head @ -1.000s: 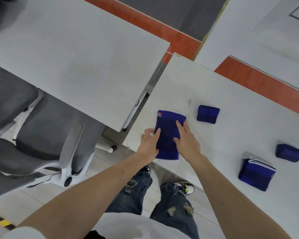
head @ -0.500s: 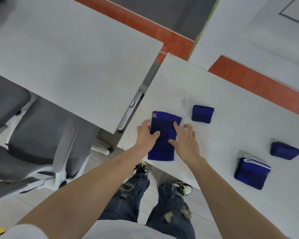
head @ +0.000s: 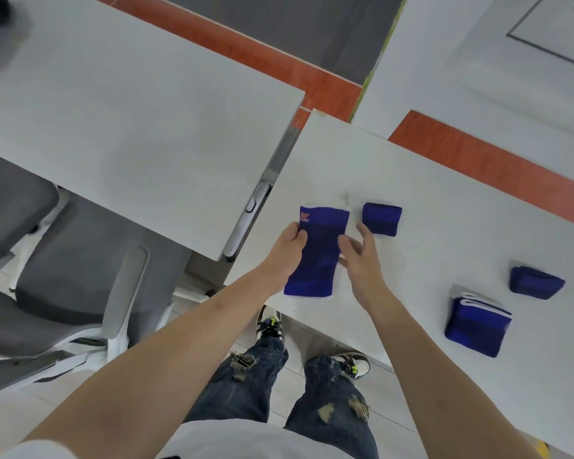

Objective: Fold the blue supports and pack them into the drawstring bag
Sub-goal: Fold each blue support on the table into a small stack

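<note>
A long blue support (head: 318, 256) with an orange logo lies flat near the front left of the white table (head: 444, 213). My left hand (head: 284, 251) holds its left edge, fingers curled onto the cloth. My right hand (head: 358, 256) is at its right edge with the thumb on the cloth and the fingers spread above the table. A small folded blue support (head: 381, 218) lies just beyond my right hand. To the right lie a thicker folded blue support with white trim (head: 476, 326) and a dark blue folded piece (head: 534, 282). No drawstring bag shows.
A second white table (head: 130, 120) stands to the left across a narrow gap. A grey office chair (head: 63, 293) sits under it. My legs and shoes are at the table's front edge. Orange and grey floor lies beyond.
Both hands have slid up along the flat support toward its far end. My right fingers have lifted off the cloth and spread. The view has shifted slightly.
</note>
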Available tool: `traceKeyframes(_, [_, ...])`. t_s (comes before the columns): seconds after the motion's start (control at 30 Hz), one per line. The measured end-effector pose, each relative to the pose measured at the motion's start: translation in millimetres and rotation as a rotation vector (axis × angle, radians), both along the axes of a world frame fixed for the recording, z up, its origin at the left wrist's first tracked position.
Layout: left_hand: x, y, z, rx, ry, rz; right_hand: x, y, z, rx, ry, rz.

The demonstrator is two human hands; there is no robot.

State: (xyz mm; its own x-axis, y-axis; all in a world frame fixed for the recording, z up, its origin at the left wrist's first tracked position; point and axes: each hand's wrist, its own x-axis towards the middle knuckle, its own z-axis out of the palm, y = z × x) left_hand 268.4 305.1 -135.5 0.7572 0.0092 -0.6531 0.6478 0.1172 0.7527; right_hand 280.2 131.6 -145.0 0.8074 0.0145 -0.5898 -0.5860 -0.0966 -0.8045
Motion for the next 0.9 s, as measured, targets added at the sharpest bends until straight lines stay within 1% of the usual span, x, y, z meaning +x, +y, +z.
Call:
traceKeyframes(0.07, [1.6,5.0,12.4,-0.041,-0.074,-0.017,4.6,-3.1,9.1,-0.009,-0.030,-0.019])
traceKeyframes(0.17, [6.1,10.6,28.8,0.031,-0.209,-0.072,9.9,-2.5,30.5,0.002,-0.125,0.003])
traceKeyframes(0.27, [5.7,15.6,39.2,0.172,-0.398,-0.132,10.9,-0.5,50.2,0.029,-0.253,-0.036])
traceKeyframes(0.33, [0.7,21.2,34.5,0.346,-0.527,-0.169,5.6,-2.6,59.5,-0.025,-0.317,-0.033])
traceKeyframes(0.4, [-10.5,30.4,22.2,0.553,-0.651,-0.212,-5.4,-8.7,60.3,-0.128,-0.376,0.038])
traceKeyframes(0.47, [-24.4,40.5,6.7,0.637,-0.758,-0.338,-21.8,-17.0,52.7,-0.285,-0.432,0.171])
traceKeyframes(0.5, [-32.1,45.2,-1.6,0.640,-0.759,-0.435,-30.5,-20.7,46.1,-0.346,-0.449,0.244])
traceKeyframes(0.6, [-52.0,52.2,-24.6,0.632,-0.628,-0.704,-53.7,-30.2,18.9,-0.418,-0.442,0.446])
traceKeyframes(0.67, [-60.6,51.6,-35.4,0.641,-0.531,-0.761,-62.1,-34.2,-0.2,-0.431,-0.371,0.480])
traceKeyframes(0.7, [-62.8,50.6,-39.4,0.640,-0.484,-0.738,-63.0,-34.9,-7.7,-0.434,-0.325,0.457])
traceKeyframes(0.77, [-62.6,45.5,-42.2,0.601,-0.404,-0.602,-61.3,-33.5,-15.6,-0.423,-0.230,0.363])
traceKeyframes(0.83, [-59.0,38.7,-41.7,0.557,-0.348,-0.469,-56.1,-29.0,-16.3,-0.420,-0.180,0.307])
traceKeyframes(0.9, [-54.7,31.1,-41.3,0.544,-0.303,-0.383,-50.3,-24.3,-16.0,-0.460,-0.151,0.298])
